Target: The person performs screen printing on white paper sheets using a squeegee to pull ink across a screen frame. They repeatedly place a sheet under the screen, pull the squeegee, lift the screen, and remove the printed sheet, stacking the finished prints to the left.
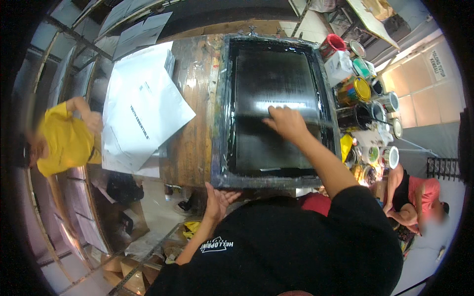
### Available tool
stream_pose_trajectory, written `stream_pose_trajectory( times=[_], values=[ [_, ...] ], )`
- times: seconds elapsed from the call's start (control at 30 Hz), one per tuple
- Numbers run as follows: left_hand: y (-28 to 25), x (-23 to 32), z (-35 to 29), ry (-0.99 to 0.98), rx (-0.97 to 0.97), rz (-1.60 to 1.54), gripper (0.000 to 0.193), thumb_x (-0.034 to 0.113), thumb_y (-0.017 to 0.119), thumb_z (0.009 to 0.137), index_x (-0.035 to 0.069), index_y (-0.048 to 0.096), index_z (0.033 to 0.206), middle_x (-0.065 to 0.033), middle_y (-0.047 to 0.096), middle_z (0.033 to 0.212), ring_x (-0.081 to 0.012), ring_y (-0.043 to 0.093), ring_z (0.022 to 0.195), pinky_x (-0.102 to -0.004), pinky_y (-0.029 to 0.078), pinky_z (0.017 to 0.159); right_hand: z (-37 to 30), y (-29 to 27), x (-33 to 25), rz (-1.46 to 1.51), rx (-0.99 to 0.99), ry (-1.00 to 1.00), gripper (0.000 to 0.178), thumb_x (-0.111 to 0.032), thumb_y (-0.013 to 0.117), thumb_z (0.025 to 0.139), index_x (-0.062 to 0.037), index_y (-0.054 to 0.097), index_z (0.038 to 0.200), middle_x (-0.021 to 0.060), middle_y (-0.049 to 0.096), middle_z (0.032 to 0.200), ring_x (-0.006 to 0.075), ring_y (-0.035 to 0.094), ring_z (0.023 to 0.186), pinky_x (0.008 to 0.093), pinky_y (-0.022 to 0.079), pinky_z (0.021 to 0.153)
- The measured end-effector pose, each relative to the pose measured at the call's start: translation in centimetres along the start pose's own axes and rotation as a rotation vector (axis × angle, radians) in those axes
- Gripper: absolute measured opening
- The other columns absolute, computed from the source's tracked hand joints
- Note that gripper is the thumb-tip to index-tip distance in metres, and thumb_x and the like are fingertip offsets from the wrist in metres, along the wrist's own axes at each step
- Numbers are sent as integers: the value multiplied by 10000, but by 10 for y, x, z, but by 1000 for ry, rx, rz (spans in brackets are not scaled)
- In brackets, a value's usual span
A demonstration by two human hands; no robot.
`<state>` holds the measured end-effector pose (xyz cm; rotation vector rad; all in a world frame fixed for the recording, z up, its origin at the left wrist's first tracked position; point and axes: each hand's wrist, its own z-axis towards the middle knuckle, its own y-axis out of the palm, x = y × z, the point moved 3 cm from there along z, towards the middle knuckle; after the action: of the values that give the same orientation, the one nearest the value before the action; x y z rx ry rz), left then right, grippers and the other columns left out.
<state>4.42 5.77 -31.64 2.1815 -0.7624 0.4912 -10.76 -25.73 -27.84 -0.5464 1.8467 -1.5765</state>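
Note:
A screen printing frame [222, 123] with a dark mesh [271, 74] lies flat on the wooden table. My right hand [287, 123] is closed over the middle of the mesh, gripping a dark squeegee [318, 121] that spans it crosswise. Much of that squeegee blends into the dark mesh and is covered by my fingers. At the frame's near left corner, my left hand [220, 201] is open, palm up with its fingers apart. Left of the frame lies a stack of white printed sheets [143, 108], the top ones turned askew.
Several paint cans and tubs, among them a yellow-lidded can [362, 89] and a red tub [333, 44], crowd the frame's right side. A person in yellow [69, 135] is beyond the sheets at left, near racks [91, 212]. Another person in pink [422, 197] sits at right.

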Motion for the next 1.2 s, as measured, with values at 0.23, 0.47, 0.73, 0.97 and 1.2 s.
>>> stream_pose_trajectory(
  times=[0.23,0.47,0.73,0.97,1.2],
  values=[
    [66,93,-46,380,-566,-49,1044,799,233,942,-46,171,1552,-303,366,1521,-434,391,1431,-558,300,1206,-121,-163,-110,-21,262,-103,326,-322,691,851,-53,593,1006,131,572,948,336,576,965,468,485,806],
    [67,21,69,739,115,1720,1083,811,359,912,-43,240,1567,-273,158,1645,-421,103,1548,-718,46,1175,-69,-246,-104,-228,708,-112,307,-317,628,861,-56,655,1019,139,624,879,324,603,883,456,391,860],
    [69,-14,76,531,94,2019,1047,773,452,907,-68,355,1522,-273,263,1625,-390,129,1554,-695,1,1178,2,-322,-86,14,790,-192,381,-304,580,840,41,577,678,174,543,568,317,548,523,440,447,587],
    [155,104,79,1090,33,1137,523,162,780,876,-45,587,1316,-237,601,1375,-356,637,1211,-413,526,999,35,-363,-57,68,617,-126,358,-324,576,861,25,608,787,188,589,681,335,583,639,448,452,683],
    [-32,238,37,570,519,1068,726,-53,580,740,1,477,1457,-162,673,1114,-158,651,774,-306,552,640,19,-360,-65,27,647,-42,360,-345,573,882,9,640,896,201,636,795,354,617,754,456,457,779]
  ],
)
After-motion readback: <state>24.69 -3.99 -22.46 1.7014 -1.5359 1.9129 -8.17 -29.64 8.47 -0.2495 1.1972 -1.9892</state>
